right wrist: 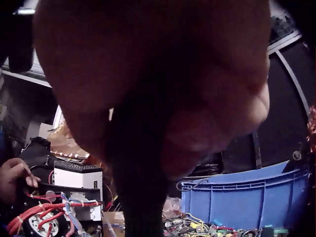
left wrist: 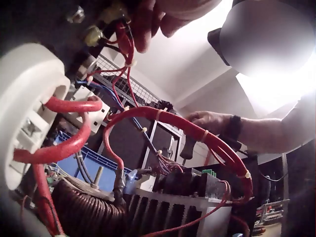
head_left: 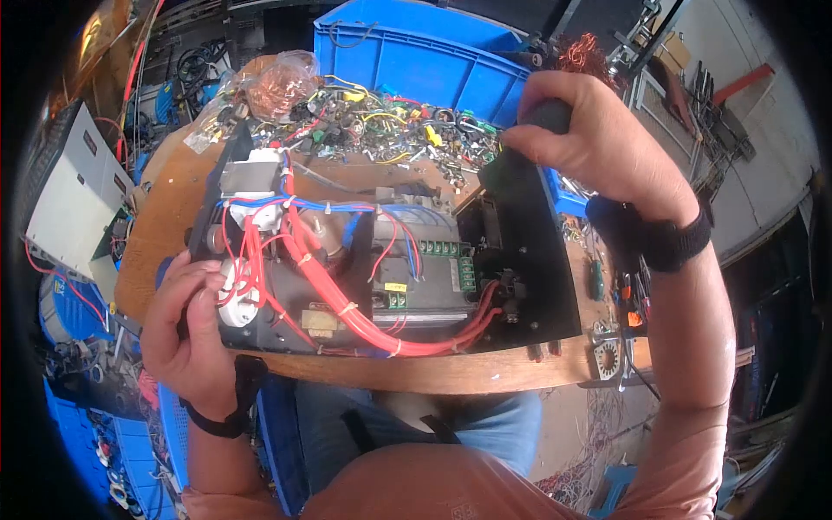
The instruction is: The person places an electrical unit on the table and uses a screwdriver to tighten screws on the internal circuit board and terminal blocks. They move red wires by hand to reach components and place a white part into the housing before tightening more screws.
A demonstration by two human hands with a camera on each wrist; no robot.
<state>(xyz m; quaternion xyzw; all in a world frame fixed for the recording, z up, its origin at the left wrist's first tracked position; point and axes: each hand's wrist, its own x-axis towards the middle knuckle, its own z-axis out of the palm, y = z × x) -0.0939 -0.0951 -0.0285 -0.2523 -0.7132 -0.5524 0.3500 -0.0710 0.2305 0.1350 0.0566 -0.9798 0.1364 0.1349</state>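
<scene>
An open black metal case with red and blue wires sits on the wooden table. My left hand grips its left side panel, close to the round white socket threaded with red wires. In the left wrist view, fingers reach over by the thin red wires, above a copper coil and a finned heat sink. At the case's far right corner, my right hand is wrapped around a thick dark-handled tool. In the right wrist view the tool points downward, its tip hidden.
A heap of small metal and wire scraps covers the back of the table, before a blue crate. Copper wire lies in a clear bag. A white-sided unit stands at left. Small tools lie at the right edge.
</scene>
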